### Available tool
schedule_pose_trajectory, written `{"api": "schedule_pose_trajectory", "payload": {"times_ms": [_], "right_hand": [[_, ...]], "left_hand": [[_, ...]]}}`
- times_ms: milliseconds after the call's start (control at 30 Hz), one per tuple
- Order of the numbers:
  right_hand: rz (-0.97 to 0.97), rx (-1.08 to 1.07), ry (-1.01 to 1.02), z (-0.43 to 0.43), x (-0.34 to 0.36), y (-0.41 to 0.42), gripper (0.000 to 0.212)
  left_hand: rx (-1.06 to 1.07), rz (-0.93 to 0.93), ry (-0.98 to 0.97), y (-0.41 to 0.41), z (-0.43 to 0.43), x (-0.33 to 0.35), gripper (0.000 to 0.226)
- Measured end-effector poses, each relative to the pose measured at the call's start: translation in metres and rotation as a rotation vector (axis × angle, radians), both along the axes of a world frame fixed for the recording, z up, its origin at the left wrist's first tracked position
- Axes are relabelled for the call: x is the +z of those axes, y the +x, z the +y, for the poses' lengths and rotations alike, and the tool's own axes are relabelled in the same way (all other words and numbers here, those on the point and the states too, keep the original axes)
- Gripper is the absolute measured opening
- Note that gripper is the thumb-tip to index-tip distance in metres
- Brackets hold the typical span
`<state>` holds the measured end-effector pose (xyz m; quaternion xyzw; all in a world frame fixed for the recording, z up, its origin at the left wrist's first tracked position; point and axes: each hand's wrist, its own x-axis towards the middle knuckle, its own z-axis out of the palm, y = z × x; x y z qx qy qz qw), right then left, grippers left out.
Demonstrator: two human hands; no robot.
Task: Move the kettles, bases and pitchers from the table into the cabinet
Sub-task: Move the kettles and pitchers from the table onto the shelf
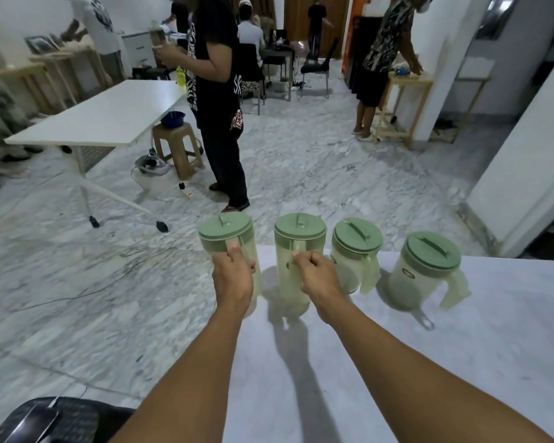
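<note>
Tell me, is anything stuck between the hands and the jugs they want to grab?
No, nothing is. The left hand is wrapped around the handle of the leftmost pitcher, and the right hand grips the second pitcher. The cabinet is not in view.

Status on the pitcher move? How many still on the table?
Done: nothing visibly stowed; no cabinet, kettle or base in view. In hand: left hand grips the leftmost pitcher, which looks lifted at the table edge; right hand grips the second pitcher's handle. Left: the third pitcher and fourth pitcher stand untouched.
</note>
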<state>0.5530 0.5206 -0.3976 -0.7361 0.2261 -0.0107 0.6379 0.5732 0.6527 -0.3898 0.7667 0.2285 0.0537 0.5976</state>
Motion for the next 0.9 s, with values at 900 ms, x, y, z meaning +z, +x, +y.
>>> {"api": "schedule_pose_trajectory", "payload": {"times_ms": [900], "right_hand": [[-0.645,-1.361,-0.283,-0.270,0.264,-0.524,0.033]], "left_hand": [[-1.026,-0.465,-0.449,-0.430,-0.330,0.258,0.043]]}}
